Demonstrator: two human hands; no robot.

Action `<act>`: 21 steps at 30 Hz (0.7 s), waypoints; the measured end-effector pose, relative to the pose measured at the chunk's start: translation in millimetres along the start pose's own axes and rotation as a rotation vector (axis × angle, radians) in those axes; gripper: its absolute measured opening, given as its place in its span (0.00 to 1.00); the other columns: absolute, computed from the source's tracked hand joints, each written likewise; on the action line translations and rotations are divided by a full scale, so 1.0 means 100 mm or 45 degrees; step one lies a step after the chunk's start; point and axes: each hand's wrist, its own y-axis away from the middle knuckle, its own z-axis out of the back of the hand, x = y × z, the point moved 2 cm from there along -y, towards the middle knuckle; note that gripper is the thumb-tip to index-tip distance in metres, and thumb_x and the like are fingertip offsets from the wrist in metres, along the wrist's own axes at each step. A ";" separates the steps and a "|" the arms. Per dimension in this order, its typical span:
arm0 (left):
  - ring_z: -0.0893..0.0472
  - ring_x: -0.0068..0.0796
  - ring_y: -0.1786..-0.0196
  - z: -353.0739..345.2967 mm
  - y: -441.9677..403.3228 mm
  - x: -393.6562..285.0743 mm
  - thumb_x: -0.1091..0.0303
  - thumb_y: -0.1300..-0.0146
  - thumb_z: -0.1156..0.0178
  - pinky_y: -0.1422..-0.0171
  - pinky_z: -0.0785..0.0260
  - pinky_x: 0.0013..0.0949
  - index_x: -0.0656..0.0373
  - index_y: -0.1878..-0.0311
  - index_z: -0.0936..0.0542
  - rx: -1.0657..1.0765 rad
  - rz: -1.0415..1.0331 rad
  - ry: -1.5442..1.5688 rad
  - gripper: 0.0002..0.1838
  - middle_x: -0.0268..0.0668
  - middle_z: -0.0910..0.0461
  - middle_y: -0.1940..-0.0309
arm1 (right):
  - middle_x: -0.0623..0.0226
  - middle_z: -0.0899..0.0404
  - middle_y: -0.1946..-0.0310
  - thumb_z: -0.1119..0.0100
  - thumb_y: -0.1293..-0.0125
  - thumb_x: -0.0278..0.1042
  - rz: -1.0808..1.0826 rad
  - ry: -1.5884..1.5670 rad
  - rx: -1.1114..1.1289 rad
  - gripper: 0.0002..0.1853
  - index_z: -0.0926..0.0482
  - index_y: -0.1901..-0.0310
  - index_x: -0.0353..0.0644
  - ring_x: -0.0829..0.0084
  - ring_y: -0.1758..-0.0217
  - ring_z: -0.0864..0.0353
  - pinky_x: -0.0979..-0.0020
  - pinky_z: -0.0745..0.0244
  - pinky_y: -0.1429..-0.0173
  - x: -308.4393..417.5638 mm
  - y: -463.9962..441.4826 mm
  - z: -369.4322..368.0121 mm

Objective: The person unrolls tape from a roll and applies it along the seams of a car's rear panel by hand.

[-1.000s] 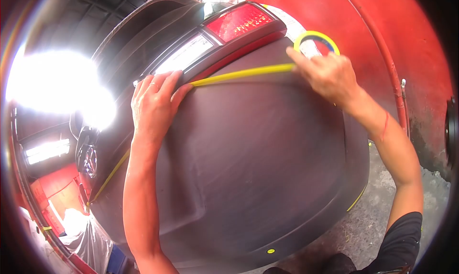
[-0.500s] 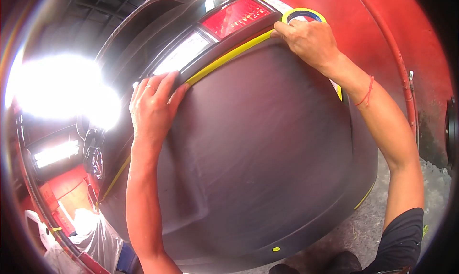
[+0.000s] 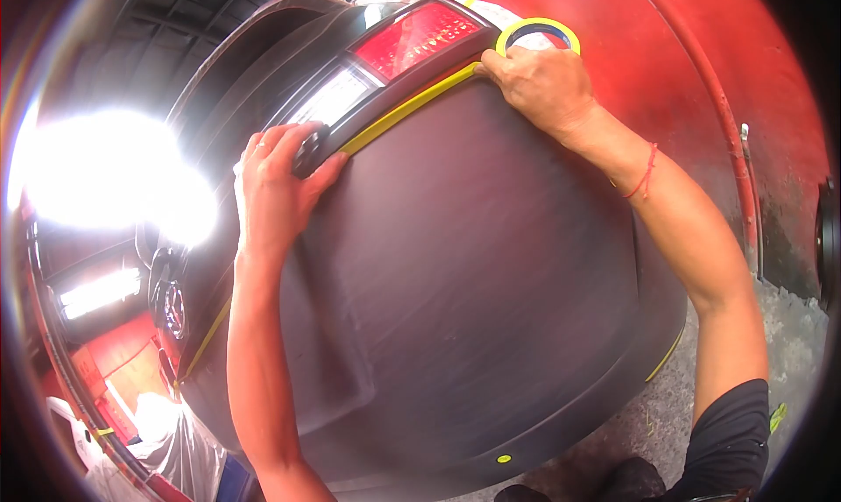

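A yellow strip of masking tape (image 3: 407,109) runs along the dark bumper panel (image 3: 473,239), just below the red and clear tail light (image 3: 419,39). At the strip's upper right end, my right hand (image 3: 547,86) is closed, pinching the tape, with the yellow masking tape roll (image 3: 574,39) standing behind its knuckles. My left hand (image 3: 279,182) rests at the strip's lower left end. Its thumb touches the tape there, while the other fingers are spread over the lamp's lower corner, apart from the thumb.
Another yellow tape line (image 3: 208,340) follows a seam at left, below a round emblem (image 3: 175,309). A red wall (image 3: 631,73) with a pipe (image 3: 720,108) stands close on the right. Bright lamps (image 3: 105,173) glare at left. White sheeting (image 3: 180,436) lies lower left.
The view has shifted slightly, moving the car a little left and down in the picture. My left fingers have shifted, uncovering some of the dark lamp corner. My right hand still grips the tape roll.
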 end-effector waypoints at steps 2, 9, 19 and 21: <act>0.17 0.39 0.48 -0.03 -0.05 -0.02 0.65 0.46 0.23 0.41 0.25 0.39 0.55 0.50 0.14 0.073 0.003 -0.034 0.19 0.37 0.14 0.52 | 0.69 0.23 0.82 0.40 0.29 0.52 -0.035 0.004 -0.003 0.16 0.21 0.68 0.49 0.65 0.81 0.20 0.62 0.28 0.81 0.01 0.01 0.00; 0.18 0.38 0.51 -0.07 -0.04 -0.02 0.63 0.48 0.22 0.40 0.29 0.41 0.56 0.53 0.13 -0.018 -0.059 -0.015 0.19 0.36 0.13 0.56 | 0.69 0.21 0.81 0.41 0.28 0.51 -0.052 0.062 0.008 0.16 0.20 0.68 0.50 0.65 0.81 0.19 0.62 0.29 0.82 0.05 0.01 -0.04; 0.18 0.38 0.45 -0.37 -0.34 -0.21 0.57 0.46 0.22 0.37 0.31 0.41 0.57 0.51 0.13 -0.038 -0.109 -0.021 0.21 0.38 0.14 0.51 | 0.68 0.22 0.82 0.41 0.28 0.51 -0.046 0.060 0.082 0.16 0.20 0.69 0.49 0.66 0.80 0.19 0.62 0.28 0.81 0.06 0.00 -0.03; 0.18 0.39 0.47 -0.44 -0.42 -0.30 0.55 0.45 0.23 0.38 0.31 0.41 0.57 0.50 0.13 -0.028 -0.094 -0.031 0.23 0.38 0.14 0.53 | 0.68 0.22 0.82 0.41 0.28 0.51 -0.019 0.063 0.081 0.17 0.20 0.69 0.49 0.66 0.80 0.19 0.62 0.28 0.80 0.05 -0.02 0.00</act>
